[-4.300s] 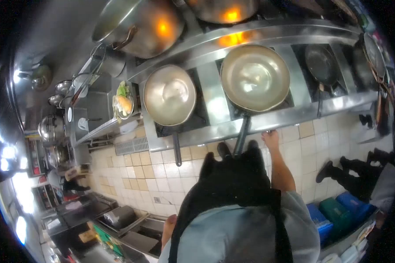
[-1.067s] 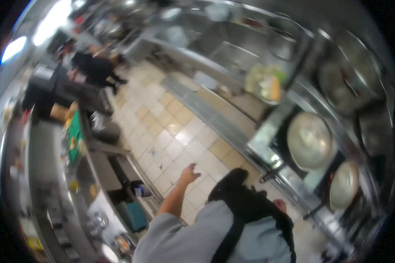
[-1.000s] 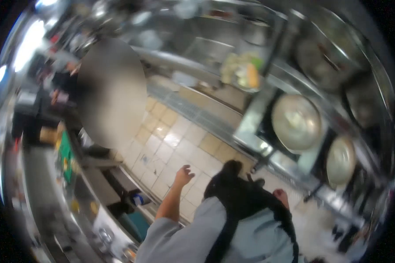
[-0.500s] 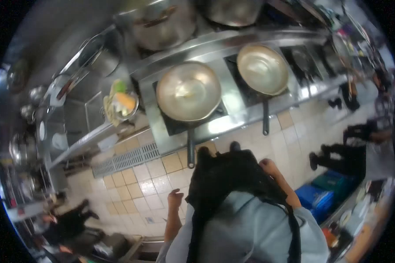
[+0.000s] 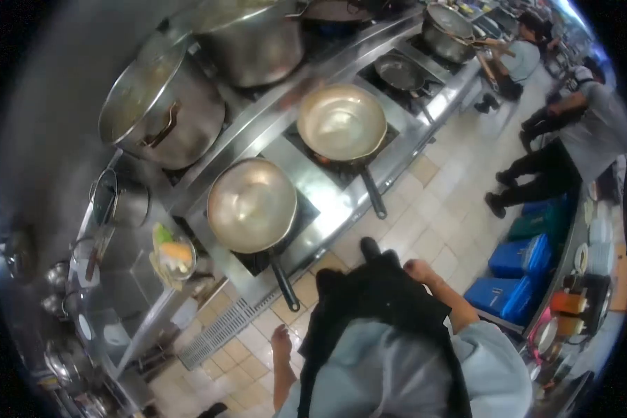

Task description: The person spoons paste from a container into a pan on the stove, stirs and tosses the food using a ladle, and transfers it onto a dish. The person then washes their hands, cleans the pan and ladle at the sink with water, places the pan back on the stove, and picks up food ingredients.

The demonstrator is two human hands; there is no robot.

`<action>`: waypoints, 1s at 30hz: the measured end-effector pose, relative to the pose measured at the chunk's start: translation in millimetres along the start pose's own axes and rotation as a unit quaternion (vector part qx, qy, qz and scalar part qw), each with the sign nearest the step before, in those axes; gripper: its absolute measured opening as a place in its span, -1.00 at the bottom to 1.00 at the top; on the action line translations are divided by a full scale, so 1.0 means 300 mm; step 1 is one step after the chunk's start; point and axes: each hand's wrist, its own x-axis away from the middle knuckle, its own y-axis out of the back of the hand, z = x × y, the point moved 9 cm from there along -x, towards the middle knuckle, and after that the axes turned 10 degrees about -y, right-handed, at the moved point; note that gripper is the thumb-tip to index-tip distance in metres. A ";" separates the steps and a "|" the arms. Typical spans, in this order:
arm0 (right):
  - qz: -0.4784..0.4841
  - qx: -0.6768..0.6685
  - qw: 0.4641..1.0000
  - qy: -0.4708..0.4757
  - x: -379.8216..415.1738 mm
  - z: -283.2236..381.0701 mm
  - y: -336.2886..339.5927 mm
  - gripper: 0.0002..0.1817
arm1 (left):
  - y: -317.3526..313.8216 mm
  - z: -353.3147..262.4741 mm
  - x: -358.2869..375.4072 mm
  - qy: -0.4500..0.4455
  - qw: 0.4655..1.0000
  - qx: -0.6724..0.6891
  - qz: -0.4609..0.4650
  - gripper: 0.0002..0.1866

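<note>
My left hand [image 5: 281,343] hangs low beside my dark apron, over the tiled floor, touching nothing; its fingers are small and blurred. On the other side my right hand [image 5: 418,270] hangs near the apron's edge, its fingers curled, with no object visible in it. Ahead of me a wide metal pan [image 5: 252,205] rests on a burner, its black handle pointing toward me. A second pan [image 5: 342,122] stands on the burner to its right, handle also toward me. Both pans show no food inside.
Large pots [image 5: 181,115] stand behind the stove. A bowl of vegetables [image 5: 177,255] sits left by the sink. A small black pan [image 5: 400,72] is farther right. Two co-workers [image 5: 592,132] stand at the right, near blue bins [image 5: 498,296]; another person [image 5: 521,59] is farther off.
The view has turned, so the stove now runs diagonally and more of the right side shows. Both hands still hang beside the apron; the pans remain on their burners.
</note>
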 end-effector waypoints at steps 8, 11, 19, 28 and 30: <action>0.023 0.008 1.000 0.003 -0.031 0.031 -0.081 -0.67 | -0.006 0.042 0.075 0.070 0.992 0.093 0.056 -0.56; 0.027 0.023 0.999 0.001 -0.046 0.051 -0.098 -0.66 | 0.034 -0.107 0.129 0.055 0.997 -0.008 0.056 -0.54; 0.028 0.073 0.997 0.011 -0.069 0.100 -0.141 -0.67 | 0.049 -0.192 0.151 -0.015 0.988 -0.097 0.121 -0.59; 0.046 0.096 0.994 0.013 -0.062 0.107 -0.165 -0.58 | 0.051 -0.135 0.089 -0.002 0.985 -0.127 0.116 -0.65; 0.047 0.087 0.995 0.000 -0.055 0.109 -0.167 -0.58 | 0.063 -0.111 0.093 0.001 0.985 -0.133 0.109 -0.65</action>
